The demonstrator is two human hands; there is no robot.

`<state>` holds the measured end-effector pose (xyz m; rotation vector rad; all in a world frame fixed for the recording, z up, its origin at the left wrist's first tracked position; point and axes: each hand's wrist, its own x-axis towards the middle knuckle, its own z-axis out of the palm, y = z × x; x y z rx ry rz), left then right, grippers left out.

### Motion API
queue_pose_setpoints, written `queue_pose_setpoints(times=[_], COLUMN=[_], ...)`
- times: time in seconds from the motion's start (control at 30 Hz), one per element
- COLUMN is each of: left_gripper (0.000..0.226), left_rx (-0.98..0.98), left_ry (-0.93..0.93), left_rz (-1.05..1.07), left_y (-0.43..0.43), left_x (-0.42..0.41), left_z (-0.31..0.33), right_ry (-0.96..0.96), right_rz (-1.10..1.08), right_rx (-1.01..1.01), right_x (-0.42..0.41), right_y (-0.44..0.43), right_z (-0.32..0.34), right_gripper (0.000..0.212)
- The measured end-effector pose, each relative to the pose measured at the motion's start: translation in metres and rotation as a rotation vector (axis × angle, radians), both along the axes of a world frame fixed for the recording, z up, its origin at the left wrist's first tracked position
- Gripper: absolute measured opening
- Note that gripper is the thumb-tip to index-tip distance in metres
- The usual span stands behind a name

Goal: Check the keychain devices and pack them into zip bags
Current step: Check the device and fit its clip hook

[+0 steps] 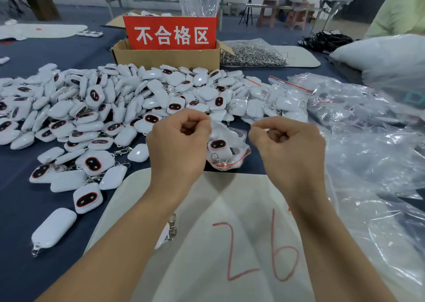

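Head view, left to right: loose keychain devices (96,108) heaped on the blue counter (27,209), my left hand (178,140) and right hand (287,145) pinched on a zip bag (227,147) holding one device, likely sealing it; empty bags (368,129) piled right, reject box (165,53) behind.

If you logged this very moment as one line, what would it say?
step: handling zip bag | left hand: pinching bag edge | right hand: pinching bag edge | inside: keychain device | unpacked pile: left
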<state>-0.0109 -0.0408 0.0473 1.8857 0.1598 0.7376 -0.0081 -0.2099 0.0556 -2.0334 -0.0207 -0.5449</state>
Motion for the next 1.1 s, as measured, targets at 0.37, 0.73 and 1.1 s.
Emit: queue_pose_setpoints(times=[0.37, 0.73, 1.1], left_gripper=[0.022, 0.056, 0.042], left_rx=[-0.083, 0.514, 0.493], left_ry=[-0.022, 0.507, 0.414], left_rz=[0.000, 0.109, 0.122], left_y=[0.033, 0.099, 0.100], left_x=[0.016, 0.030, 0.040], left_z=[0.001, -0.015, -0.030], right_ry=[0.366, 0.370, 0.422], right_rz=[0.402, 0.282, 0.353], right_rx=[0.261, 0.134, 0.019], right_x=[0.000, -0.004, -0.004], right_y=[0.028, 0.028, 0.032], right_z=[-0.014, -0.016, -0.023], right_gripper=[0.014, 0.017, 0.017])
